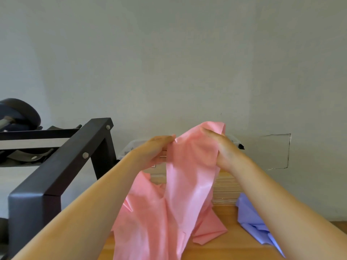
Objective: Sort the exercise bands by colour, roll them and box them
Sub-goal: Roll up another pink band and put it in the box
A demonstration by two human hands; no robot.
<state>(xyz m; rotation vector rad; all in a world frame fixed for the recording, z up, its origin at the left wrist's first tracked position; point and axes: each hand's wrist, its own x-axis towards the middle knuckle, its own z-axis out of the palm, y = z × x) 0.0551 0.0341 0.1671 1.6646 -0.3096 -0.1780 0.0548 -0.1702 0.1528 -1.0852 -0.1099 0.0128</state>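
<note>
Both of your hands were raised above the far side of the wooden table (231,248), with the pink band (184,184) held between them. Your left hand (155,149) pinched its upper edge at the fingertips; the thumb was mostly hidden under the fingers. Your right hand (223,149) gripped the band's top, its palm side buried in the cloth. The band hung in folds onto the table, its lower end cut off by the frame, and hid most of the clear box (225,188) behind it. A lilac band (249,218) lay crumpled beside the box, partly covered by your right forearm.
</note>
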